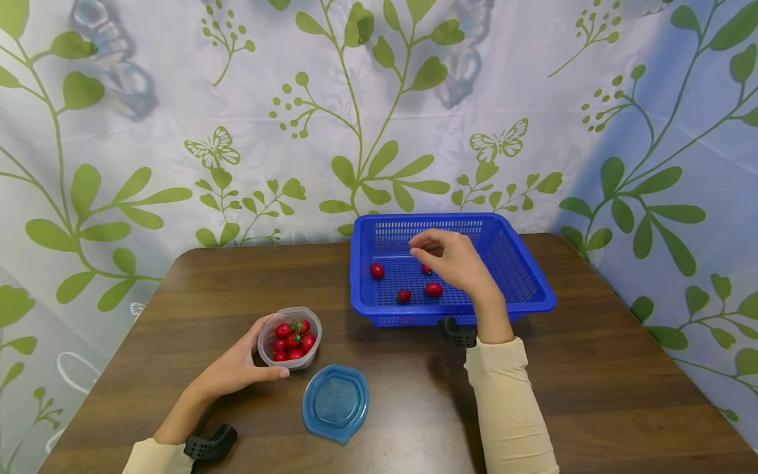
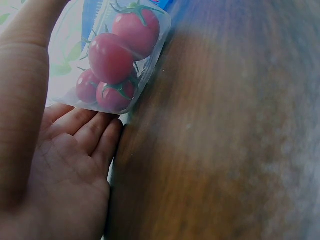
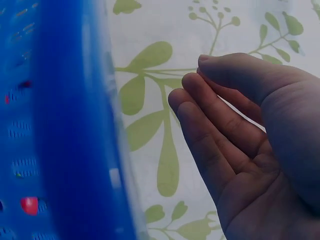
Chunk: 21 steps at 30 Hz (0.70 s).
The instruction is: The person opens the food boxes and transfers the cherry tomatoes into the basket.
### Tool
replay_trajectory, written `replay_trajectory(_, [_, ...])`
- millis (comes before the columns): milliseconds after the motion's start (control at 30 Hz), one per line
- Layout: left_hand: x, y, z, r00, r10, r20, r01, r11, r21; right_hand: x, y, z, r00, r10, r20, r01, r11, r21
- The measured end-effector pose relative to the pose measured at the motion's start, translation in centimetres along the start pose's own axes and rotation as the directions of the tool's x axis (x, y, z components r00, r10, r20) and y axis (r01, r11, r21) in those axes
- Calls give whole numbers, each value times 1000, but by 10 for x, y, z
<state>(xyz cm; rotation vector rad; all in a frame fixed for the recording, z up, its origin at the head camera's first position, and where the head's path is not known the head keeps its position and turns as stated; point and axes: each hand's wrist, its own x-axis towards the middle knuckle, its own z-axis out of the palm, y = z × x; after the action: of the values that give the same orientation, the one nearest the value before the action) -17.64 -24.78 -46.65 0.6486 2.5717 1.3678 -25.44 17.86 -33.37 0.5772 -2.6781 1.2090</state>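
Brown counter [image 1: 592, 395] carries a blue basket [image 1: 535, 289] at far right with four loose cherry tomatoes [image 1: 434, 289] on its perforated floor, and a clear tub [image 1: 289, 337] of more tomatoes near left, its blue lid [image 1: 335, 402] off and flat just to its right. Left hand [image 1: 233, 368] wraps the tub, grip curled round its wall, likely to steady it. Right hand [image 1: 453, 258] hovers low inside the basket, fingers [image 3: 210, 135] loosely bent, thumb near them, grip holding nothing.
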Motion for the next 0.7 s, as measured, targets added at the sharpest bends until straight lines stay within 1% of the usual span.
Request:
replay_trajectory(233, [0, -1, 0, 1000, 3, -2, -3, 1000, 2, 3, -6, 8, 1000, -20, 3, 20, 1000, 17])
replay_trajectory(533, [0, -2, 0, 1000, 11, 0, -11, 1000, -4, 6, -18, 25, 995, -78, 54, 75, 996, 57])
replay_trajectory(700, [1, -3, 0, 1000, 17, -2, -17, 1000, -1, 8, -25, 34, 992, -112, 64, 108, 993, 54])
